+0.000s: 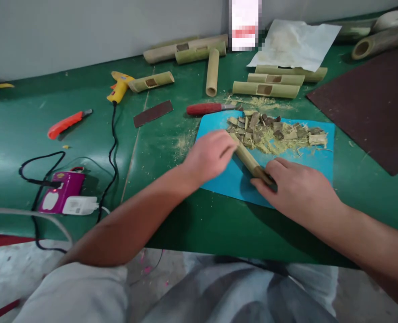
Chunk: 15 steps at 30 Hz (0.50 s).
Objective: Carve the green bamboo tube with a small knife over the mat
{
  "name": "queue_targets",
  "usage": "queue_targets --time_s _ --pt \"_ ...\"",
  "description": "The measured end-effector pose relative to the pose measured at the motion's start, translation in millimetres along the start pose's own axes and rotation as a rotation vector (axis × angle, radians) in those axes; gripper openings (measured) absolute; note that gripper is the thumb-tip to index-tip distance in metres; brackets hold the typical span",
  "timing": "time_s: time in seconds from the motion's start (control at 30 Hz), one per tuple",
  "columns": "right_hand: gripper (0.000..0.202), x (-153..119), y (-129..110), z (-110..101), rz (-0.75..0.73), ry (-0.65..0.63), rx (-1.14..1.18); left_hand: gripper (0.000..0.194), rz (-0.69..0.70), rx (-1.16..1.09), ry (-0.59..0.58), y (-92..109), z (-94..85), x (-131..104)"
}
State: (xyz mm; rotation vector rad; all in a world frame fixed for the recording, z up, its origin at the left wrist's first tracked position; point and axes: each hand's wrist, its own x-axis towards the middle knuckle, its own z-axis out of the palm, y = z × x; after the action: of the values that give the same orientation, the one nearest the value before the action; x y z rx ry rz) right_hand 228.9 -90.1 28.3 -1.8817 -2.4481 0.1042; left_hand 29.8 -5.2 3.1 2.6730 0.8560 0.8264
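Observation:
A short bamboo tube slants over a blue mat, its far end up and to the left. My left hand is closed around the far end, fingers curled over it. My right hand grips the near end between thumb and fingers; a dark patch shows on the tube beside the thumb, and I cannot tell whether it is an opening. Just beyond the tube lie bamboo chips and pale shavings on the mat. A red-handled knife rests at the mat's far edge.
Several bamboo tubes with cut openings, such as one tube, lie at the back. A yellow glue gun, orange utility knife, sandpaper strip and purple power strip are left. A large brown sheet lies right.

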Motion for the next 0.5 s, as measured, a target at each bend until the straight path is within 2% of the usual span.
queue_targets --time_s 0.07,0.17,0.3,0.43,0.5 --pt "0.026 -0.1 0.4 0.7 -0.004 0.003 -0.001 0.025 0.004 -0.003 0.026 -0.2 0.5 0.5" --pt "0.024 0.0 0.8 1.3 -0.013 0.006 0.003 0.027 0.098 -0.040 -0.094 0.5 1.4 0.5" --pt "0.026 0.0 0.4 -0.1 0.010 -0.006 0.011 0.022 -0.033 -0.008 0.031 1.8 1.2 -0.3" --pt "0.025 -0.1 0.0 -1.9 -0.002 -0.023 0.022 0.027 0.095 -0.027 -0.083 5.4 0.7 -1.1" --pt "0.026 -0.1 0.0 -2.1 0.002 -0.023 0.015 0.024 0.037 -0.025 -0.019 5.3 0.3 -0.6"
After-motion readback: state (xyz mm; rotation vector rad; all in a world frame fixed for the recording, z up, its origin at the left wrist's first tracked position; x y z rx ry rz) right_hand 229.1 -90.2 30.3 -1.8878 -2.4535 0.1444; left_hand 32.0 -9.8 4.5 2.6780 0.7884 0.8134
